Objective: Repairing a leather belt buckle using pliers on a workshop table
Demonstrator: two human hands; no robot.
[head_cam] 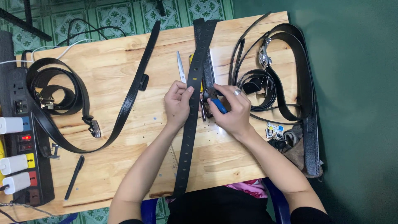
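A long black belt strap (pixel 187 141) with a row of punched holes runs from the table's far edge down to the near edge. My left hand (pixel 177 103) pinches this strap at its left side near the middle. My right hand (pixel 232 110), a ring on one finger, grips a blue-handled punch tool (pixel 218 105) whose jaws meet the strap's right edge. Scissors (pixel 181 67) lie just beyond my left hand, partly under the strap.
On the wooden table (pixel 112 70), a coiled black belt (pixel 58 89) lies left and several looped belts with buckles (pixel 286 70) right. A power strip with plugs (pixel 18 141) sits at the left edge, a black pen (pixel 74 176) near the front, small items (pixel 275 132) at right.
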